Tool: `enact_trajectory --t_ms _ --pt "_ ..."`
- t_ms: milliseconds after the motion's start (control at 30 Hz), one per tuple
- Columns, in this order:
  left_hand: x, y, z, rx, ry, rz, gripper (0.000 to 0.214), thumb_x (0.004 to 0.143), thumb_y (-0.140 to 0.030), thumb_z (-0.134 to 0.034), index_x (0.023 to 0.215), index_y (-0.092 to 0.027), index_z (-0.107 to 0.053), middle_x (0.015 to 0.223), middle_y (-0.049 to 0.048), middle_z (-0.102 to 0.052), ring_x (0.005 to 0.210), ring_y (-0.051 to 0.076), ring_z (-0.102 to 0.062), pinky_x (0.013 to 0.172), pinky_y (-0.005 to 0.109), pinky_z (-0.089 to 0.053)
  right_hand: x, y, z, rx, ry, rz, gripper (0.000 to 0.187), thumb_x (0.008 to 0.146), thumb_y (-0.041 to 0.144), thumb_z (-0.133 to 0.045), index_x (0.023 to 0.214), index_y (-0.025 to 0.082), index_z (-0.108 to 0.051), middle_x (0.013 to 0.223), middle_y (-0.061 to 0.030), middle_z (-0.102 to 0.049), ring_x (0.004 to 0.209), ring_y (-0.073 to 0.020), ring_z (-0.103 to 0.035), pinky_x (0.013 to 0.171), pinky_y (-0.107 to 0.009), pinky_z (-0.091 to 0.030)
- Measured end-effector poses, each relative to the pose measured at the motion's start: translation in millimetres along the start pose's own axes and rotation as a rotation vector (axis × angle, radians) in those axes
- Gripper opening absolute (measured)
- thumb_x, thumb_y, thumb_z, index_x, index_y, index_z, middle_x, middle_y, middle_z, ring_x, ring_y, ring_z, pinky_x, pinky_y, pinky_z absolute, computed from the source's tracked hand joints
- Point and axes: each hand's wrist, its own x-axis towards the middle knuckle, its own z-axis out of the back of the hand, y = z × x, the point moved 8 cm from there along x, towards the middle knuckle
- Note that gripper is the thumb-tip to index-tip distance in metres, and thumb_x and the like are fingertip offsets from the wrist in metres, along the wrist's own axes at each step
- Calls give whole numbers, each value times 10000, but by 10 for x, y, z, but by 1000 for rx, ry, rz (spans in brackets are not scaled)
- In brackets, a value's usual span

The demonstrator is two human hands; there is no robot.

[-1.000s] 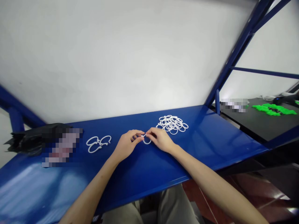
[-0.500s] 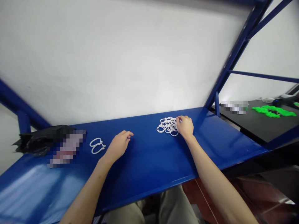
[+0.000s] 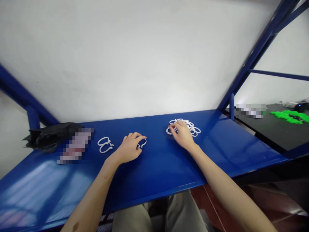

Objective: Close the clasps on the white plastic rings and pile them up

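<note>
My left hand [image 3: 129, 149] rests on the blue shelf [image 3: 156, 167] with its fingers curled round a white plastic ring [image 3: 143, 143] at the fingertips. My right hand [image 3: 181, 134] lies on the near edge of a pile of several white rings [image 3: 190, 127], fingers bent onto them; I cannot make out whether one is pinched. Left of my left hand lie two opened white rings [image 3: 105, 144] on the shelf.
A crumpled black bag [image 3: 50, 137] sits at the shelf's left end beside a blurred patch. A blue upright post [image 3: 256, 54] rises at the right. Beyond it a black table [image 3: 272, 129] carries bright green pieces [image 3: 289, 116]. My knees show below the shelf's front edge.
A second ago both hands held one ring together at the middle. The right hand then went to the pile; the left hand now holds a ring on the shelf.
</note>
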Motion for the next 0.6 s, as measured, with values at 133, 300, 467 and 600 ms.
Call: enact_trajectory --t_ms 133,300,467,600 --pt "1 -92 12 16 -16 -30 364 874 -214 -510 1206 -289 -637 1218 59 -637 1120 265 -558 974 451 -397 -127 422 -240 175 227 178 171 963 242 -564 1083 201 -678 1054 -79 -672 991 -228 -601 918 -395 -505" --pt "45 -261 38 -80 -59 -70 204 937 -331 -501 959 -239 -681 1054 51 -689 1009 236 -585 907 393 -421 -247 691 -420 271 377 315 240 957 180 -550 1183 201 -628 1239 -117 -623 1106 -229 -594 969 -414 -495" --pt "62 -366 72 -404 -68 -18 268 976 -402 -444 919 -236 -646 791 -24 -701 706 148 -601 688 270 -439 -175 533 -417 506 331 69 117 983 227 -525 1038 191 -621 987 -55 -687 846 -165 -637 788 -305 -516" --pt "68 -362 67 -522 -81 22 243 960 -411 -484 975 -227 -642 817 -30 -737 674 129 -624 650 247 -441 -161 522 -377 588 306 -4 120 983 251 -536 993 192 -640 852 -16 -689 738 -146 -625 706 -262 -484"
